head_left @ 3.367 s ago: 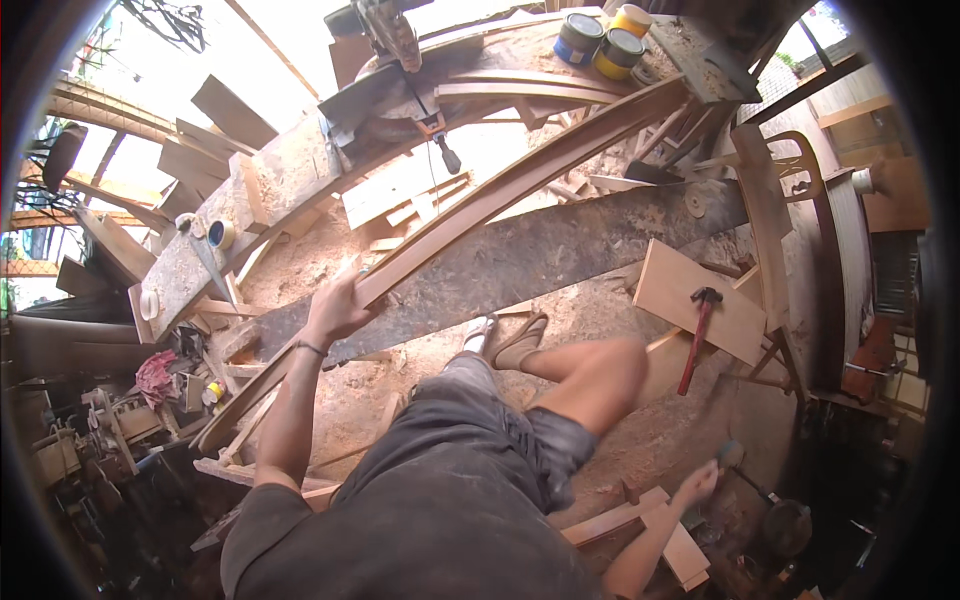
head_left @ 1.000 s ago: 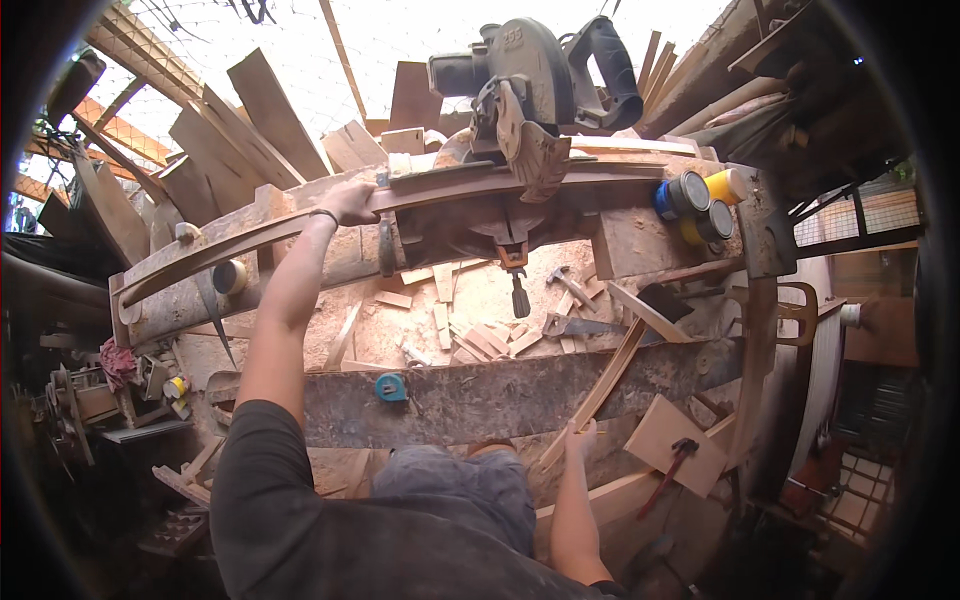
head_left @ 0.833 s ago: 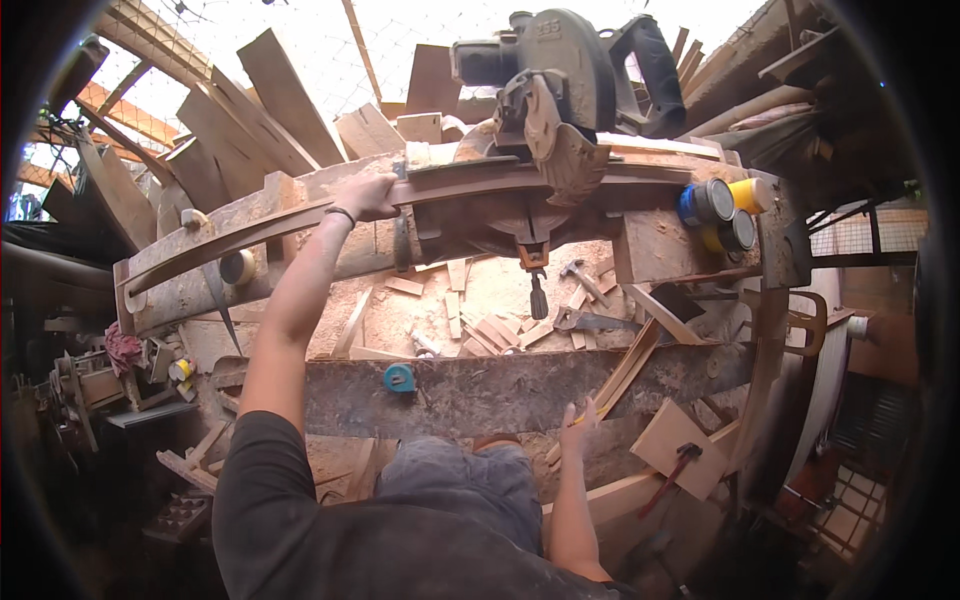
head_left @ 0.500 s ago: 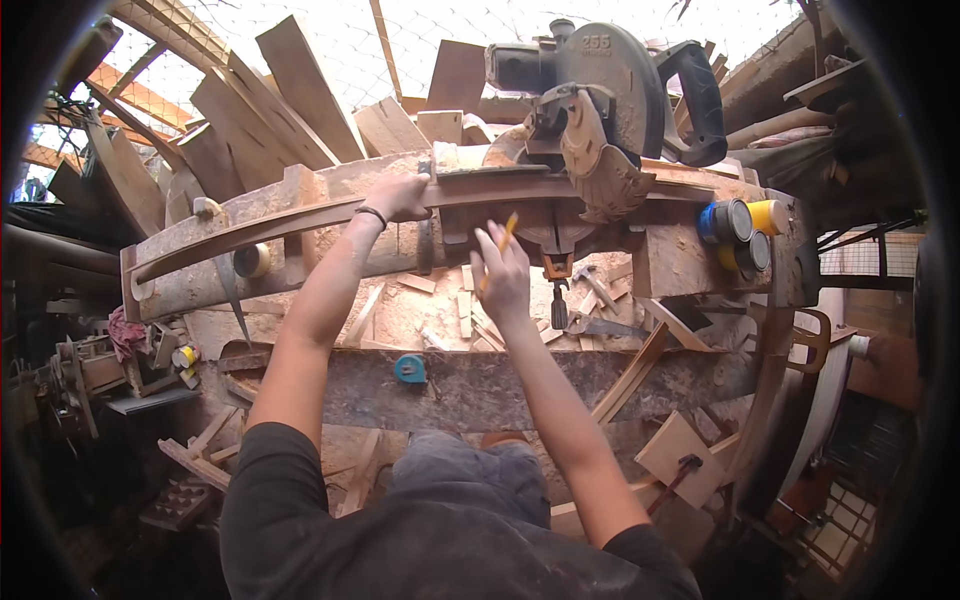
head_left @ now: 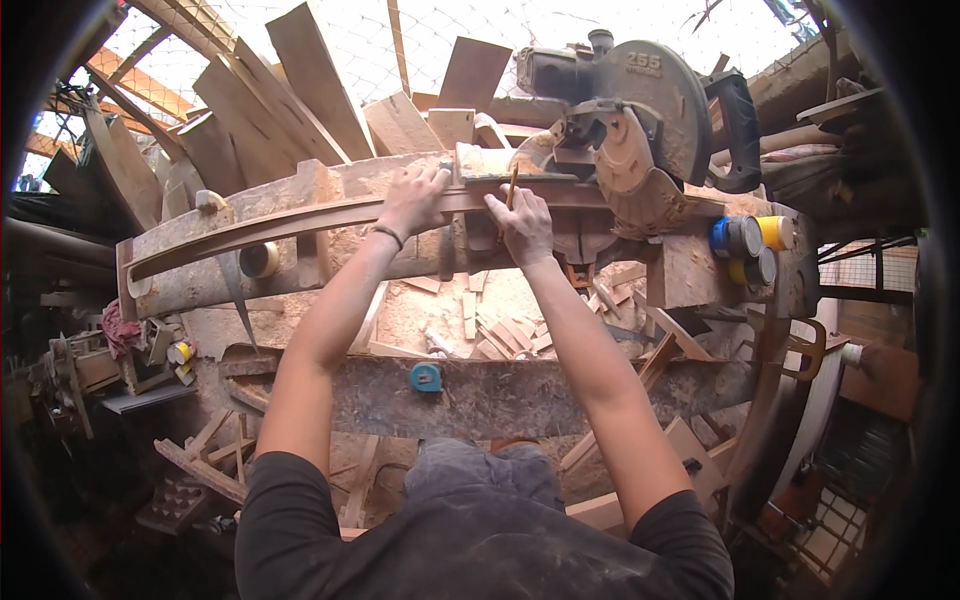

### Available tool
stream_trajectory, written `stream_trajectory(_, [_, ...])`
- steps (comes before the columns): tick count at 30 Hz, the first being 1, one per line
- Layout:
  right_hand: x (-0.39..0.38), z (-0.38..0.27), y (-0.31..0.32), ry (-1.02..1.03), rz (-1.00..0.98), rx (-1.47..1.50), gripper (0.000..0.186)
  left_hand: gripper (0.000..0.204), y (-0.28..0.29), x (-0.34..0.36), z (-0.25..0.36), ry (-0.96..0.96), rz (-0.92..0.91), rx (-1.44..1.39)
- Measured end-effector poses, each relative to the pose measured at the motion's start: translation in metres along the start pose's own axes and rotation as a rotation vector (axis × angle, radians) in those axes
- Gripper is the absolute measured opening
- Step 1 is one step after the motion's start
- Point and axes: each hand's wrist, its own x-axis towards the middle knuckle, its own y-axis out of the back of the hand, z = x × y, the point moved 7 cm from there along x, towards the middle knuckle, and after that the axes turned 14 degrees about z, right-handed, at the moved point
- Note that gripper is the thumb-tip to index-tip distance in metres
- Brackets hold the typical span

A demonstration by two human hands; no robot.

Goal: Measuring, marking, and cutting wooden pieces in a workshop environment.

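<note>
A long, narrow wooden strip [head_left: 290, 228] lies across the workbench and over the base of the mitre saw [head_left: 655, 110]. My left hand [head_left: 412, 203] is closed on the strip just left of the saw's base, its fingers over the top edge. Close to it on the right, my right hand [head_left: 526, 222] rests against the same strip. A thin pencil [head_left: 514, 186] sticks up from between its fingers. The saw's blade guard hangs to the right of both hands, apart from them. My palms and the undersides of my fingers are hidden.
Boards [head_left: 310, 75] lean behind the bench. A teal tape measure [head_left: 426, 377] sits on the near beam [head_left: 520, 395]. Small offcuts [head_left: 505, 335] and sawdust lie below the strip. Blue and yellow cans [head_left: 738, 237] stand at right; a handsaw blade [head_left: 236, 300] hangs at left.
My right hand has moved up and forward onto the strip, and the pencil in it now stands nearly upright. My left hand stays on the strip. The whole view has shifted slightly.
</note>
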Motion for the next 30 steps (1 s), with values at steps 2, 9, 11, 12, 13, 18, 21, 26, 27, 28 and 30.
stream_trajectory(2, [-0.002, 0.006, 0.000, -0.010, -0.012, 0.002, 0.022, 0.045, 0.033, -0.014, 0.000, -0.117, 0.300, 0.118])
stream_trajectory(9, [0.001, 0.007, 0.005, -0.047, -0.002, 0.056, 0.020, 0.021, 0.025, -0.048, -0.063, -0.021, 0.201, 0.212])
stream_trajectory(11, [0.004, 0.010, 0.019, -0.135, 0.030, 0.208, 0.026, 0.017, 0.017, -0.048, -0.067, 0.040, 0.145, 0.226])
stream_trajectory(12, [0.002, 0.010, 0.034, -0.194, 0.058, 0.209, 0.036, 0.016, 0.015, -0.047, -0.068, 0.057, 0.147, 0.230])
stream_trajectory(13, [-0.010, 0.008, 0.048, -0.199, 0.056, 0.200, 0.036, 0.016, 0.015, -0.044, -0.061, 0.051, 0.145, 0.222])
stream_trajectory(18, [-0.100, 0.018, 0.123, -0.461, 0.069, 0.182, 0.033, 0.011, 0.006, -0.024, -0.028, 0.037, 0.159, 0.196])
stream_trajectory(21, [-0.147, 0.039, 0.162, -0.586, 0.004, 0.139, 0.029, 0.008, -0.002, -0.014, -0.016, 0.061, 0.139, 0.186])
stream_trajectory(26, [-0.144, 0.057, 0.163, -0.614, 0.027, 0.066, 0.025, 0.007, -0.008, -0.007, -0.005, 0.028, 0.166, 0.180])
stream_trajectory(27, [-0.131, 0.059, 0.152, -0.608, 0.063, 0.105, 0.025, 0.007, -0.008, -0.005, -0.003, 0.019, 0.185, 0.200])
stream_trajectory(28, [-0.120, 0.063, 0.136, -0.590, 0.071, 0.109, 0.026, 0.007, -0.011, -0.002, 0.003, 0.009, 0.183, 0.195])
stream_trajectory(30, [-0.083, 0.061, 0.101, -0.443, 0.104, 0.109, 0.029, 0.010, -0.017, 0.000, 0.007, 0.053, 0.156, 0.172])
